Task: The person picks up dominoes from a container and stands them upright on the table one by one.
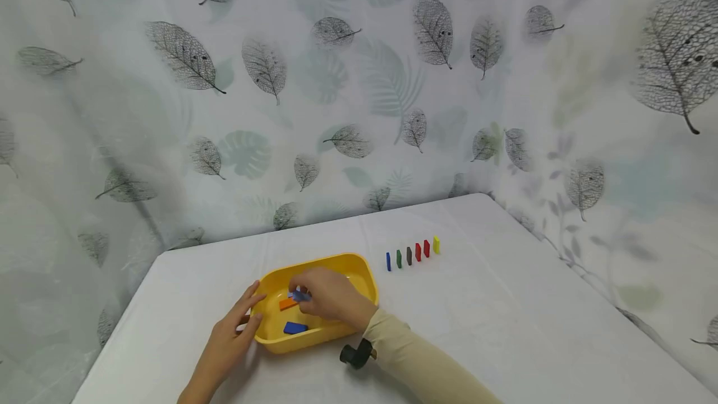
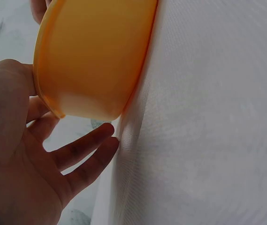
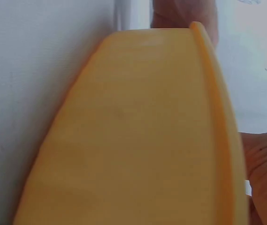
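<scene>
A yellow plastic tub (image 1: pixel 359 262) stands on the white table. My left hand (image 1: pixel 227 335) rests at its left end, with thumb and some fingers over the rim. In the left wrist view, two fingers (image 2: pixel 88 157) of this hand extend outside the tub wall (image 2: pixel 95 56). My right hand (image 1: pixel 325 295) reaches inside and pinches a light blue block (image 1: pixel 301 296). Right beside that block lies an orange block (image 1: pixel 288 304), while a dark blue block (image 1: pixel 295 328) lies nearer the front wall. The right wrist view is mostly filled by the tub's side (image 3: pixel 124 126), hiding the fingertips.
Right of the tub, several thin blocks stand upright in a spaced row, from a blue block (image 1: pixel 388 261) through green, dark grey and red ones to a yellow block (image 1: pixel 436 245). A leaf-printed curtain (image 1: pixel 336 98) hangs behind the white table (image 1: pixel 505 329).
</scene>
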The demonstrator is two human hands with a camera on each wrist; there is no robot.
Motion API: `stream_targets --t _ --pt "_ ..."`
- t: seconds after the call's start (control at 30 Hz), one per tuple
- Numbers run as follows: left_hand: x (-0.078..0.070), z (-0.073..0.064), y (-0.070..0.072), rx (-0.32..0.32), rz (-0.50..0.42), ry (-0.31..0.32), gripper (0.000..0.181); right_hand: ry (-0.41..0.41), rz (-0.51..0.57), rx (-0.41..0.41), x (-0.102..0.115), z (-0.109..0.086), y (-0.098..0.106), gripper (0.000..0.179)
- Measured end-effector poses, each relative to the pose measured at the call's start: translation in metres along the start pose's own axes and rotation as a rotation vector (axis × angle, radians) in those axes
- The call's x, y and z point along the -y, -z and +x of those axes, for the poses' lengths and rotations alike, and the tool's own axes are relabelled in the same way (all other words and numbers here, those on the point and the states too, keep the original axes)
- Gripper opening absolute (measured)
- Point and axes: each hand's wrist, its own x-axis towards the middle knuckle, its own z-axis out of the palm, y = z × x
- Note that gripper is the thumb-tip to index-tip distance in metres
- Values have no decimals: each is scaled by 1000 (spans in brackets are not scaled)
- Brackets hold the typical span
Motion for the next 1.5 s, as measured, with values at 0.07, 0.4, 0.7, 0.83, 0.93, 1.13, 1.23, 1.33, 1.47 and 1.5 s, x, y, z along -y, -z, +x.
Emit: stream_targets --t 0.07,0.4,0.7,0.83,0.93,1.13,1.23,1.33,1.47,1.5 --pt "0 1 0 -1 1 -4 39 -11 28 -5 -1 -1 7 27" --pt "0 2 -2 -17 -11 -44 39 -12 195 -93 -13 -13 50 16" --pt "1 2 -3 -20 -15 -50 40 -5 253 -160 -18 -24 67 15" --pt "1 2 -3 -16 -18 -42 40 -12 273 -166 -21 -28 70 16" --pt "0 2 -2 -16 -14 -37 40 -19 292 -172 -24 -31 73 17" --pt "-1 2 0 -13 -11 -35 39 1 315 -203 -32 -39 76 17" --pt "0 1 0 -7 -11 -25 39 11 324 -218 -36 -41 75 17" --pt "1 0 0 -4 -8 -13 40 -5 329 -233 -40 -44 74 18" --pt "2 -1 0 -5 -1 -6 40 -17 339 -263 -45 -48 74 19" --pt "2 -1 -1 -4 -1 -6 40 -16 340 -271 -47 -49 74 19"
